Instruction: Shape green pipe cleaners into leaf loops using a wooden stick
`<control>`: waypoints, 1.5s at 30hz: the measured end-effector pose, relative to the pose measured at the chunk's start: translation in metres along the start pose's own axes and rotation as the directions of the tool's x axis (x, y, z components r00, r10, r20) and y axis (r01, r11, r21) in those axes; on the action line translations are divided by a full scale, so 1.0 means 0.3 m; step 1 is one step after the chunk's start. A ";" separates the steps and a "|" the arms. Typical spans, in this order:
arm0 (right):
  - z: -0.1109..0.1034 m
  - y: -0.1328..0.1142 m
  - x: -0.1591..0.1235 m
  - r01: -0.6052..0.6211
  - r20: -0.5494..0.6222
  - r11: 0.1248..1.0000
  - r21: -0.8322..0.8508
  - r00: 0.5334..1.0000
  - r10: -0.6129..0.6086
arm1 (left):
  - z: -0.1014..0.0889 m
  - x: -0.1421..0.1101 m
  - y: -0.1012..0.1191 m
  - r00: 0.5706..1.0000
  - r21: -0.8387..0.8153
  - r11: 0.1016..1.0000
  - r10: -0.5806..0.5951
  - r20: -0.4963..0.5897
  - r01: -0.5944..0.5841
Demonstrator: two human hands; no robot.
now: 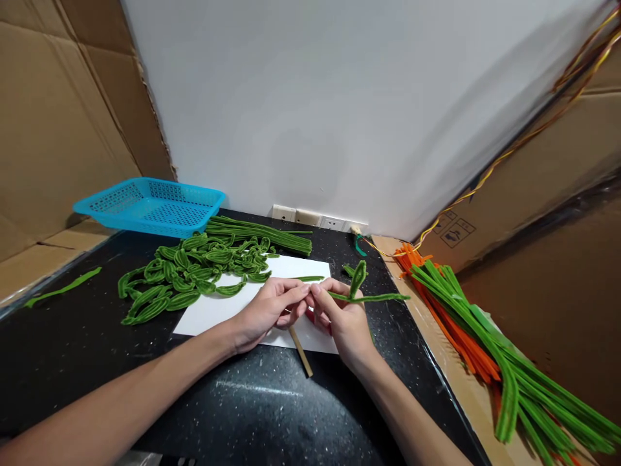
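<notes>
At the far left a tall brown cardboard sheet (53,97) stands beside the table, and a thin, flat, bright-green strip (65,286) lies on the speckled black tabletop (63,362). Next comes a shallow bright-blue perforated plastic basket (160,210), set near the pale wall (310,97). Just in front of it spreads a heap of dark-green fuzzy loops (182,275), some reaching onto a flat white sheet (198,317); a bundle of straight dark-green fuzzy stems (262,234) lies behind.

The person's left hand (274,307) is over the white sheet, thumb and forefinger closed in a pinch right at the other hand's fingertips; I cannot tell what is between them. Below, a slim tan stick (301,353) pokes out past the sheet's near edge, its upper end hidden. The right hand (342,317) has its thumb and forefinger closed on a dark-green fuzzy stem with one upright leaf-shaped loop (358,281), whose free end points right, above the sheet's right edge.

Behind, white socket plates (334,223) line the wall's foot. At the right, bright-orange fuzzy stems (449,330) lie partly under bright-green fuzzy stems (509,362) on flat brown cardboard (466,404)
</notes>
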State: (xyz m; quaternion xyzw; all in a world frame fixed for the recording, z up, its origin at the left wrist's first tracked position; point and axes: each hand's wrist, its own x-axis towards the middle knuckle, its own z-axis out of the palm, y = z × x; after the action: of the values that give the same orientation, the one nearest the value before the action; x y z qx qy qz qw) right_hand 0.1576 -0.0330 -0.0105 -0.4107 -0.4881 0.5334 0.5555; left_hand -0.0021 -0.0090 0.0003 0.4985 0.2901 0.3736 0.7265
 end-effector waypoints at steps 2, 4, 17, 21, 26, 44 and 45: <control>-0.010 -0.002 0.001 -0.003 0.010 1.000 -0.017 1.000 0.003 | -0.009 0.004 -0.005 0.999 0.106 0.993 0.042 -0.006 -0.041; -0.022 -0.003 0.002 -0.001 0.018 0.997 -0.074 1.000 0.003 | -0.019 0.008 -0.009 0.993 0.245 0.963 0.118 -0.021 -0.110; 0.002 -0.028 -0.007 -0.212 -0.017 0.941 0.263 0.975 0.224 | -0.038 -0.015 0.036 0.955 0.501 0.816 0.285 0.085 -0.288; 0.008 -0.056 -0.009 -0.372 0.042 0.839 0.397 0.920 0.389 | -0.031 -0.028 0.035 0.881 0.680 0.603 0.452 0.140 -0.418; -0.007 -0.072 -0.006 -0.437 0.201 0.840 0.321 0.899 0.390 | -0.052 -0.023 0.014 0.649 0.709 0.291 0.697 0.303 -0.643; -0.053 -0.096 -0.009 0.159 0.115 0.899 -0.408 0.986 -0.122 | 0.010 -0.013 -0.008 0.992 -0.182 0.976 -0.123 -0.003 0.120; -0.054 -0.098 -0.010 0.172 0.132 0.886 -0.431 0.983 -0.127 | 0.009 -0.012 -0.007 0.992 -0.192 0.973 -0.128 -0.001 0.125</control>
State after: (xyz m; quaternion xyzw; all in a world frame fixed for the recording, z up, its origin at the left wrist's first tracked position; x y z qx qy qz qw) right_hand 0.1792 -0.0377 0.0148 -0.4596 -0.6536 0.3844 0.4624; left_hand -0.0014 -0.0139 -0.0007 0.4041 0.2889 0.3563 0.7914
